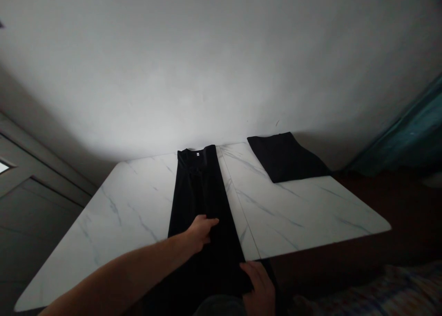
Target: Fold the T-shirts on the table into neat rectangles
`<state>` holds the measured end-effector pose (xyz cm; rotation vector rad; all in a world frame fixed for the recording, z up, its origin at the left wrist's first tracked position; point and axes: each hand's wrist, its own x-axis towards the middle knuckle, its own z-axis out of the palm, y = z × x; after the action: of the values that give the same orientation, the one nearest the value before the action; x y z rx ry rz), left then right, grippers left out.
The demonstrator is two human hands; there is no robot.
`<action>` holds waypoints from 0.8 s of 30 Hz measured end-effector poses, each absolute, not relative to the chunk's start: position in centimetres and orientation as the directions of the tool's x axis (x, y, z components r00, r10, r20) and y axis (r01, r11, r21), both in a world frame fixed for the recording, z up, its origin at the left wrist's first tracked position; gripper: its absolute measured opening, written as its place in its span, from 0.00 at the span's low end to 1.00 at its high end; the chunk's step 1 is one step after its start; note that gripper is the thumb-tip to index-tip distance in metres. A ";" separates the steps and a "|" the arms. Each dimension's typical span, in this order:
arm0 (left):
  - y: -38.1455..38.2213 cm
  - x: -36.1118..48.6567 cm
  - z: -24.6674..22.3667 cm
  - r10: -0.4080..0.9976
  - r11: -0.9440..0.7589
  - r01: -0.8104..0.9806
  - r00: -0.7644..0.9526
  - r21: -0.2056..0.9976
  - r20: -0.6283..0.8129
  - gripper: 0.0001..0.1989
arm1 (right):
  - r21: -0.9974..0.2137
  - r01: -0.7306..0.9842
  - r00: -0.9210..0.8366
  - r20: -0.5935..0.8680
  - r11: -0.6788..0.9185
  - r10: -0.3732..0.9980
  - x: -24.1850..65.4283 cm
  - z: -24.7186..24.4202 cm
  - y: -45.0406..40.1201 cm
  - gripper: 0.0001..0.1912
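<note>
A long black garment (202,201) lies lengthwise on a white marble-pattern table (117,205), with its neck and small white label (198,154) at the far end. My left hand (199,232) rests flat on the cloth near the middle, fingers together. At the near end, my right hand (258,286) has its fingers curled over the garment's right edge, by the table's front edge. The garment's lowest part runs out of view beneath my hands. A folded black cloth (285,157) sits at the table's far right, apart from both hands.
A seam (238,201) runs across the tabletop beside the garment. A white wall (221,67) rises behind the table. A teal curtain (400,131) hangs at the right, above a dark brown surface (386,214). Patterned fabric (380,293) lies at the lower right.
</note>
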<state>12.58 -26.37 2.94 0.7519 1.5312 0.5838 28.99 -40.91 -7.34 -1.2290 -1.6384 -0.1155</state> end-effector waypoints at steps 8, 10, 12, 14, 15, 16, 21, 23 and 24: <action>-37.5 12.6 0.9 0.698 0.684 -0.244 -0.052 0.687 -0.714 0.25 | -0.342 0.757 -0.047 0.821 0.556 0.569 29.5 -8.1 -41.8 0.20; -38.7 12.6 0.4 0.759 0.610 -0.256 -0.083 0.750 -0.646 0.29 | -0.335 0.749 -0.058 0.826 0.572 0.560 29.4 -8.3 -41.9 0.18; -39.6 12.4 -0.4 0.821 0.548 -0.262 -0.012 0.794 -0.571 0.31 | -0.323 0.755 -0.058 0.834 0.571 0.549 29.3 -8.3 -41.9 0.17; -40.5 12.2 -1.5 0.844 0.528 -0.272 0.069 0.805 -0.531 0.31 | -0.322 0.765 -0.057 0.828 0.557 0.558 29.2 -8.2 -41.8 0.17; -40.9 12.1 -2.2 0.838 0.540 -0.272 0.082 0.797 -0.539 0.32 | -0.324 0.765 -0.065 0.821 0.557 0.567 29.2 -8.1 -41.7 0.17; -41.3 11.9 -2.9 0.823 0.559 -0.268 0.070 0.784 -0.563 0.33 | -0.323 0.760 -0.078 0.816 0.564 0.573 29.2 -8.1 -41.7 0.17; -42.6 11.2 -6.6 0.703 0.659 -0.264 -0.119 0.705 -0.701 0.33 | -0.268 0.773 -0.147 0.806 0.576 0.573 29.9 -8.2 -42.3 0.17; -42.8 11.0 -7.5 0.684 0.675 -0.265 -0.126 0.689 -0.718 0.31 | -0.264 0.786 -0.159 0.789 0.560 0.594 30.1 -8.4 -42.7 0.17; -43.0 10.9 -8.0 0.673 0.693 -0.256 -0.108 0.674 -0.732 0.29 | -0.266 0.791 -0.159 0.781 0.552 0.604 30.3 -8.6 -42.9 0.17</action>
<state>10.89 -43.00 -7.97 0.3632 1.4835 0.8139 30.29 -42.89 -8.62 -1.1406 -1.8614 -0.2528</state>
